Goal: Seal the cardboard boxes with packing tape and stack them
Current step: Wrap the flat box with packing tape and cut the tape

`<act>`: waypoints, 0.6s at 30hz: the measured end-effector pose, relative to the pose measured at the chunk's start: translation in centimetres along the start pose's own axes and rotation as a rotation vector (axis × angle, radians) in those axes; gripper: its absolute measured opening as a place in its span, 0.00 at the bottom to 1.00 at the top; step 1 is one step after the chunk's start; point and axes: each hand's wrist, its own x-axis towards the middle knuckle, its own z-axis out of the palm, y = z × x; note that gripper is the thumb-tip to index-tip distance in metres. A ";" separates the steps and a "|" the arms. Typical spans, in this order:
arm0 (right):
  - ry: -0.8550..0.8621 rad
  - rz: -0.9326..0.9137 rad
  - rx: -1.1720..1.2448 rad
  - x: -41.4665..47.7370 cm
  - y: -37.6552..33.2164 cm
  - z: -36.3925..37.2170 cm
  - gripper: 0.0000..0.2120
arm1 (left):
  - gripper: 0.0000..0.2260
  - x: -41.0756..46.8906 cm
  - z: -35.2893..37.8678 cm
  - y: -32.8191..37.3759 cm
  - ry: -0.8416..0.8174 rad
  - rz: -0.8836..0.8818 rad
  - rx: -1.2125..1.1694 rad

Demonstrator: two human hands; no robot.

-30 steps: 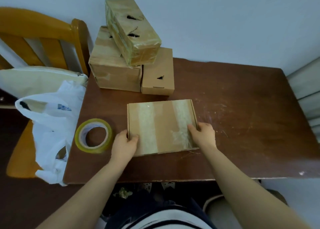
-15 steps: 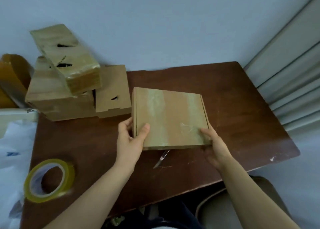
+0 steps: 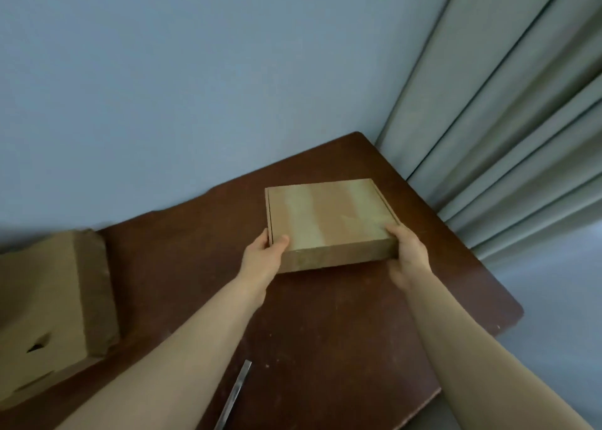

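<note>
head view: you've got the flat taped box [image 3: 329, 221] toward the table's [image 3: 325, 332] far right, left hand [image 3: 264, 256] and right hand [image 3: 407, 253] curled round its near corners. looks light, stiff; tape strips likely slick, so grip the bare cardboard edges.

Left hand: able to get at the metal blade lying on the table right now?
Probably not yet: the left hand grips the taped box, shared with the right hand. The blade itself lies uncovered on the table.

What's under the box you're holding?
Brown table shows around the box, gripped by left hand and right hand. The patch beneath is covered; whether the box touches it is unclear.
</note>
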 end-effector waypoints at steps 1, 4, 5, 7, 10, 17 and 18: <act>0.015 -0.010 0.042 1.2 -0.6 0.6 0.23 | 0.26 1.1 0.9 0.3 0.011 -0.001 0.022; -0.005 -0.014 0.115 4.0 -2.0 2.3 0.35 | 0.28 3.9 3.2 1.3 0.057 -0.011 0.124; -0.006 -0.007 0.149 4.7 -2.2 2.8 0.40 | 0.28 4.5 3.9 1.6 0.059 -0.018 0.102; 0.037 -0.017 0.191 5.6 -2.1 3.7 0.45 | 0.29 5.6 5.2 2.2 0.045 -0.029 0.003; 0.047 -0.108 0.067 5.9 -0.4 5.1 0.43 | 0.27 7.0 6.7 2.4 0.040 -0.020 -0.046; -0.087 -0.325 -0.354 8.8 0.2 8.6 0.35 | 0.26 9.0 9.1 4.1 -0.095 0.058 -0.007; -0.083 -0.341 -0.395 9.2 -0.1 8.9 0.34 | 0.28 9.1 9.3 4.3 -0.124 0.054 0.005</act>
